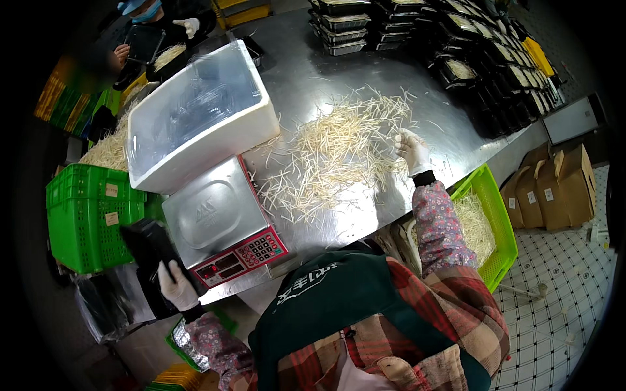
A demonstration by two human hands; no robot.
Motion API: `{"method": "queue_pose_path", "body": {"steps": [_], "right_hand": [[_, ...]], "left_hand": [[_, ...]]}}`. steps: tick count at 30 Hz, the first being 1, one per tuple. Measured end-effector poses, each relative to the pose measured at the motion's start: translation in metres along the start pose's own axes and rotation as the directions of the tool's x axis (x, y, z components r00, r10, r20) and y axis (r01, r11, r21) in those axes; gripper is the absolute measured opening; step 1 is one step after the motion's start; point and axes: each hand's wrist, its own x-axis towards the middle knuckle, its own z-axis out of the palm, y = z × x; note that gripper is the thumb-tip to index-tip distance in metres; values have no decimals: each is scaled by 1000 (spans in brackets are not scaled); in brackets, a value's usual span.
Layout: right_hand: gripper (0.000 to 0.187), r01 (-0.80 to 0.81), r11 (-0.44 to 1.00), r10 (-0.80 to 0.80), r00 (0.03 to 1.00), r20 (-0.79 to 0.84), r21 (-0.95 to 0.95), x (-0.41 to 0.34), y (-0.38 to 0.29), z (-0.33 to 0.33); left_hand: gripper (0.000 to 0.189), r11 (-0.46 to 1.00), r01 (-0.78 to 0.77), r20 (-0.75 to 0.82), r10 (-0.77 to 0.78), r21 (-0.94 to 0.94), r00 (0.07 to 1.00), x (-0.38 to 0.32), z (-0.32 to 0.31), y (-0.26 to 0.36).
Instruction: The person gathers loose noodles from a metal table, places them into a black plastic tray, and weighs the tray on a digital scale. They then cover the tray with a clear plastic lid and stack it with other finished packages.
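Note:
My left hand, in a white glove, grips the edge of a black plastic tray beside the scale. More black trays lie just below it, partly hidden. A digital scale with a bare steel platform and a red keypad front stands to the right of that hand. My right hand, also gloved, hovers at the right edge of a loose pile of pale bean sprouts on the steel table. Its fingers are bent together; whether any sprouts are between them I cannot tell.
A foam box with clear film stands behind the scale. Green crates are at left, a sprout-filled lime crate at right. Stacked filled trays line the far side. A masked co-worker holds a tray. Cardboard boxes stand right.

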Motion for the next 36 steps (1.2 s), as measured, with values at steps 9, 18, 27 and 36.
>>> {"method": "queue_pose_path", "body": {"steps": [9,18,27,36], "right_hand": [[27,202,953,-269,908,-321,-227,-25,-27,-62],[88,35,508,-351,921,-169,-861,-44,18,-120],[118,0,141,-96,995,-13,-990,-32,21,-80],[82,291,-7,30,956,290,-957,-29,29,8]], "left_hand": [[61,846,-473,436,340,244,833,22,74,114],[108,879,-311,802,463,-362,377,-71,186,190],[136,880,-458,819,354,-128,451,-82,266,183],[84,917,-291,778,389,-275,493,-81,317,202]]}}
